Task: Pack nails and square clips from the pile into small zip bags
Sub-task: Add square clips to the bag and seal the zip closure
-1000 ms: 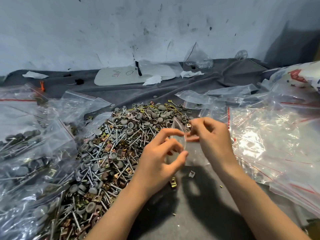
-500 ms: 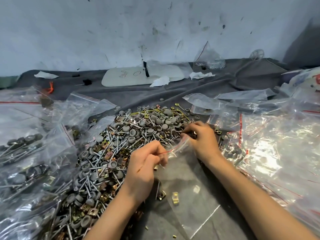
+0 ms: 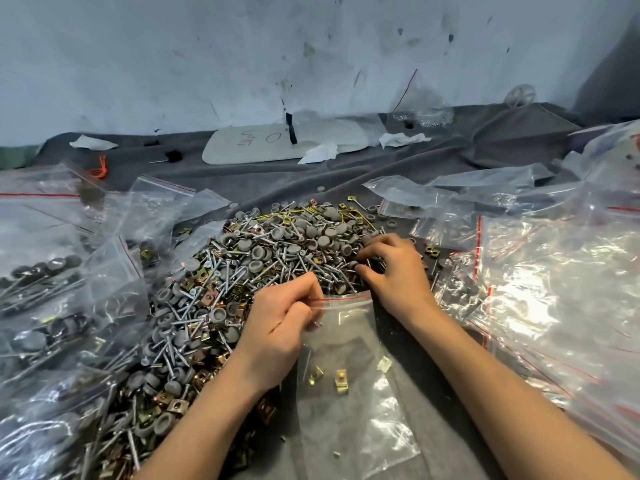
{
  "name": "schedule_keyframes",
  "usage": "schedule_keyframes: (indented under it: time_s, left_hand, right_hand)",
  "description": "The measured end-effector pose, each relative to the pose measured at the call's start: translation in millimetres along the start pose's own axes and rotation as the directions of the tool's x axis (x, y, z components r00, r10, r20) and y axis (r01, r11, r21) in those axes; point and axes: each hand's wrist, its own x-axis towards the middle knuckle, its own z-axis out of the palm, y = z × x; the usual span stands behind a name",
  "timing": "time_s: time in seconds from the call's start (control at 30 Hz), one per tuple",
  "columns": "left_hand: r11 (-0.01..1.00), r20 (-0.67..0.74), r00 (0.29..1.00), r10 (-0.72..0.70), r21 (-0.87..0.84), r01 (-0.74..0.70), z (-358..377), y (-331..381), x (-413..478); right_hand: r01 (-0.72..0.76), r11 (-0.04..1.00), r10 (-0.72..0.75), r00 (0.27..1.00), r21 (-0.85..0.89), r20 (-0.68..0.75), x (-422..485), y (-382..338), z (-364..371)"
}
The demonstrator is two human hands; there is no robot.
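Left hand (image 3: 280, 327): thumb and curled fingers pinch the red-striped lip of the zip bag (image 3: 349, 403), holding its mouth against the pile (image 3: 263, 258) of nails, grey caps and clips. Right hand (image 3: 394, 271): fingers curled down into the pile's right edge, thumb and forefinger closed on pieces there; which pieces, cannot tell. A second ago both hands held the bag up off the cloth, working its mouth open; now it lies flat on the grey cloth (image 3: 346, 181). Inside it: a few brass square clips (image 3: 341, 381). Filled bags (image 3: 45, 289) on the left, empty bags (image 3: 554, 289) on the right.
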Motion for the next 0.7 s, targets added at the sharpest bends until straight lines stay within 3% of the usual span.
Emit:
schedule_keyframes:
  time_s: [0.2, 0.37, 0.47, 0.53, 0.6, 0.7]
  left_hand:
    - [0.999, 0.011, 1.0, -0.005, 0.042, 0.005, 1, 1, -1]
    - [0.995, -0.006, 1.0, -0.017, 0.099, 0.018, 0, -1, 1]
    - [0.991, 0.026, 0.999, -0.025, 0.134, 0.022, 0, -1, 2]
    - [0.982, 0.032, 0.999, 0.008, 0.186, -0.014, 0, -1, 3]
    - [0.98, 0.023, 0.999, 0.026, 0.195, -0.03, -1, -1, 3]
    - [0.981, 0.031, 0.998, 0.047, 0.185, -0.052, -2, 0, 4]
  right_hand:
    - [0.035, 0.999, -0.035, 0.999, 0.004, -0.035, -3, 0, 2]
    - [0.008, 0.985, 0.02, 0.987, 0.172, -0.16, -4, -5, -7]
    - [0.015, 0.928, 0.0, 0.999, 0.372, -0.04, -7, -15, -23]
    - [0.053, 0.89, -0.104, 0.99, 0.454, 0.09, -10, -24, -32]
    - [0.144, 0.892, -0.227, 0.963, 0.428, 0.148, -14, -31, -37]
    - [0.193, 0.9, -0.273, 0.949, 0.392, 0.159, -16, -35, -41]
